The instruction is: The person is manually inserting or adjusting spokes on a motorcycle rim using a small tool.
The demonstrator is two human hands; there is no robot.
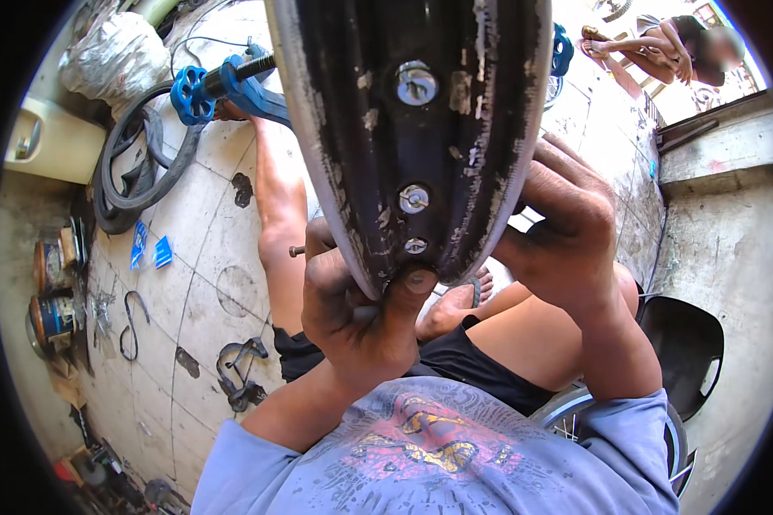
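Note:
A worn black bicycle wheel rim stands upright close in front of me, its edges scuffed to bare metal. Metal spoke nipples show in slotted holes along its channel. My left hand is closed on the rim's lower part, the thumb pressed in the channel and the fingers around the left edge. A small brown bolt-like end sticks out beside those fingers. At the rim's right side my right hand has curled fingers; the rim hides their tips and anything in them. A blue stand with a threaded rod and handwheels is behind the rim.
Black inner tubes, a white plastic bag and blue packets lie on the tiled floor at left. Tins stand by the left wall. A black chair is at right. Another person sits at far right.

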